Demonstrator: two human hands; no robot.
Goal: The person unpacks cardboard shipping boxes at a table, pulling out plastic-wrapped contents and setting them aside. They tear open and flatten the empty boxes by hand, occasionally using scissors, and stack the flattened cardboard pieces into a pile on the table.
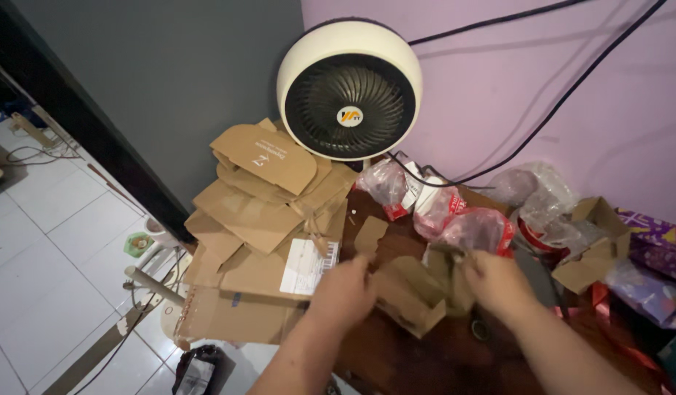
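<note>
Item: folded cardboard piece (pixel 410 292), brown, creased, lying on the dark wooden worktop (pixel 426 351) near the picture's centre, between two hands.

Grip, left hand (pixel 345 289): at 9 o'clock of the piece, fingers curled over its left edge; motion blur hides whether they pinch it, so the hold cannot be told for certain.

Grip, right hand (pixel 499 281): at 3 o'clock of the piece, fingers bent down on its upper right flap, seemingly holding it; blurred as well.

Handling note (judgement): the piece looks thin and springy. Folding it cleanly would call for one hand pinning the panel flat while the other bends along the existing crease, with thumbs kept off the fold line.

Surroundings, counted outward:
- Small loose cardboard flap (pixel 370 234), one, at 11 o'clock of the hands.
- Stack of flattened cartons (pixel 261 241), one heap, sheet count not readable, at 10 o'clock, overhanging the worktop edge.
- Round cream fan (pixel 350 89), one, at 12 o'clock, against the wall.
- Clear plastic bags with red print (pixel 462 219), about three, at 1 o'clock.
- Crumpled clear bag (pixel 543 194), one, at 2 o'clock.
- Open small carton (pixel 594 245), one, at 3 o'clock.
- Black cables (pixel 543 124), two, on the lilac wall.
</note>
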